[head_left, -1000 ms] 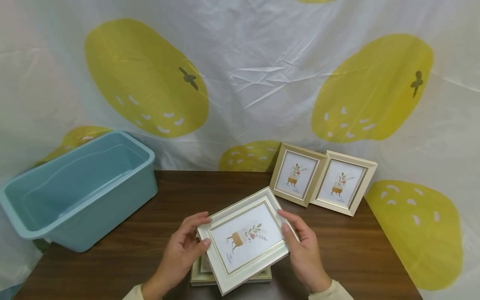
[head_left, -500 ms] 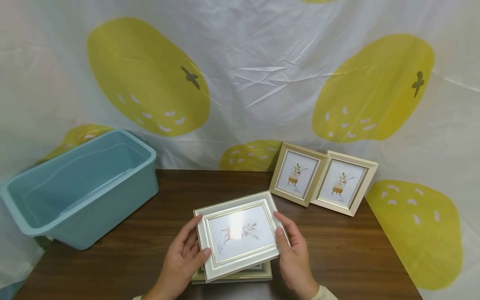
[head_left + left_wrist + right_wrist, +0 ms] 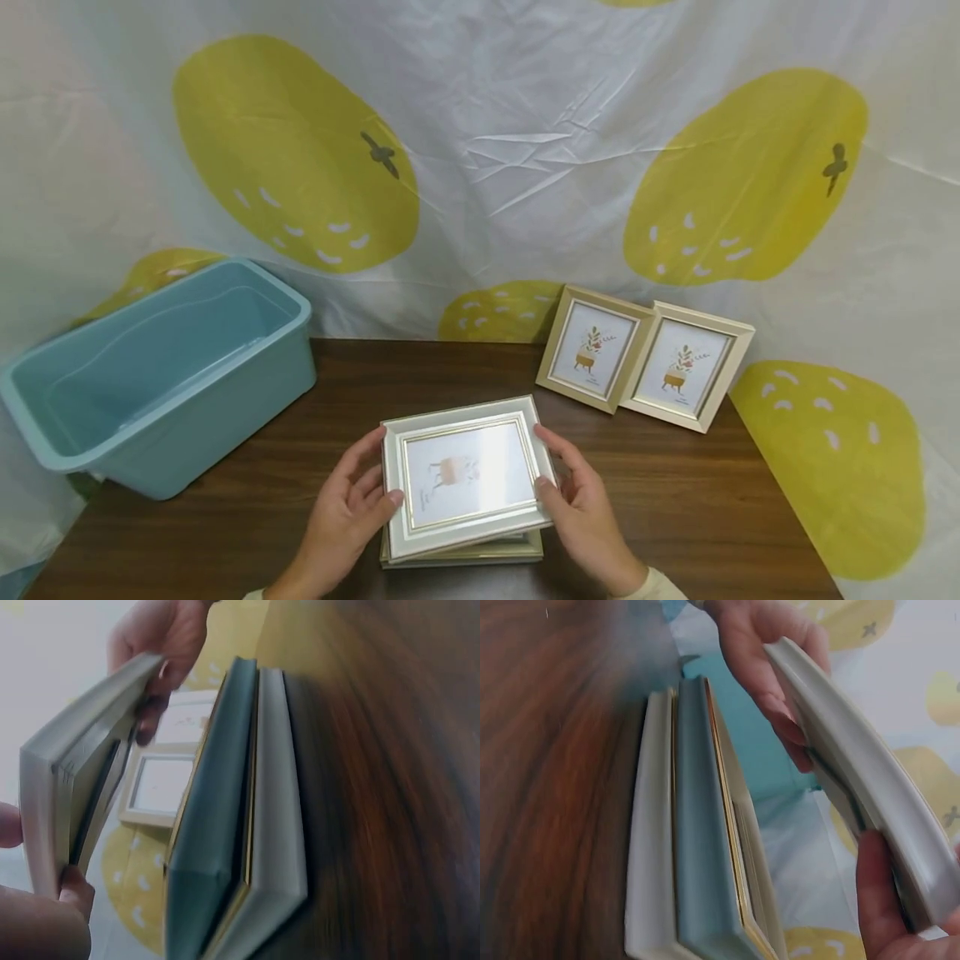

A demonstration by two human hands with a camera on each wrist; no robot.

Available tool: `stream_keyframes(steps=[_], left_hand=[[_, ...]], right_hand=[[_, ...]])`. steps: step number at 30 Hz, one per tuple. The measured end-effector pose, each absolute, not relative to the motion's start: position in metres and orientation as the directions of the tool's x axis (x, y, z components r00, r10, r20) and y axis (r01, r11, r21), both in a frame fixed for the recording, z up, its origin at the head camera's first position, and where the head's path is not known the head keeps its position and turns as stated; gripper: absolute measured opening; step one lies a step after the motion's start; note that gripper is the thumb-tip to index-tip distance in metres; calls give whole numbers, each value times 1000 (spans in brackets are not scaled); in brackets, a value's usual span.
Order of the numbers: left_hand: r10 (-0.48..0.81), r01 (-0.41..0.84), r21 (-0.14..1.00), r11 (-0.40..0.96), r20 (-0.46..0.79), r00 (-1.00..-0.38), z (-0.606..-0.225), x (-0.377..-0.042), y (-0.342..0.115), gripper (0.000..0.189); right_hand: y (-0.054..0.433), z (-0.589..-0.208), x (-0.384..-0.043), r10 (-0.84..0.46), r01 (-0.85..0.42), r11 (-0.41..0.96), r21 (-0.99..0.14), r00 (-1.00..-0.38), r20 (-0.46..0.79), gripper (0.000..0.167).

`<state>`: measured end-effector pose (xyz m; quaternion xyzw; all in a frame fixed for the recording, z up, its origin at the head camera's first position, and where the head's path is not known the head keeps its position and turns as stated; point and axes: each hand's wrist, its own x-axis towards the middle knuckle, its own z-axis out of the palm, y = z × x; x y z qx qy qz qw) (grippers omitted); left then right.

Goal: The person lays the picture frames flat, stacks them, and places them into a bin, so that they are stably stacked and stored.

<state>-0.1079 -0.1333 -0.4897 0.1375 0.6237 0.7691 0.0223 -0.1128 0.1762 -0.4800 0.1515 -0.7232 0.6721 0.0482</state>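
Note:
Between both hands is a white picture frame (image 3: 467, 477) with a thin gold inner border, turned sideways and tilted. My left hand (image 3: 345, 508) grips its left side, thumb on the front and fingers at the edge and behind. The right hand (image 3: 588, 512) holds the opposite side likewise. Glare covers part of its flower print. Below it lies a stack of picture frames (image 3: 487, 552), mostly hidden in the head view. Both wrist views show a gap between the held frame and this stack, where a blue-green frame (image 3: 214, 787) lies on a pale one (image 3: 279, 787).
A light blue plastic tub (image 3: 225, 408) stands at the left of the dark wooden table (image 3: 712, 517). At the back right, a tan picture frame (image 3: 555, 375) and a cream one (image 3: 723, 375) lean against the lemon-patterned cloth (image 3: 517, 167).
Both hands have moved left with the white frame, which has turned straighter and leaned back. Glare has appeared on its glass. The tub and the leaning frames stay put.

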Motion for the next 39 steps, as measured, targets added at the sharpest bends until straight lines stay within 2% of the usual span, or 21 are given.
stream_keyframes(steps=[8,17,21,39], left_hand=[[181,64,989,-134,88,-980,-495,-118,-141,73],[58,-13,993,119,-20,-998,-496,-127,-141,52],[39,-19,989,147,-25,-999,-500,-130,-140,50],[-4,-8,955,297,-7,-1000,-497,-130,-134,48]], right_hand=[[192,-475,-115,-232,-242,211,-947,-954,192,45],[201,-489,-124,-290,-223,263,-939,-946,143,43],[202,-496,-126,-299,-243,275,-930,-941,158,46],[196,-502,-130,-230,-297,491,-819,-951,207,49]])
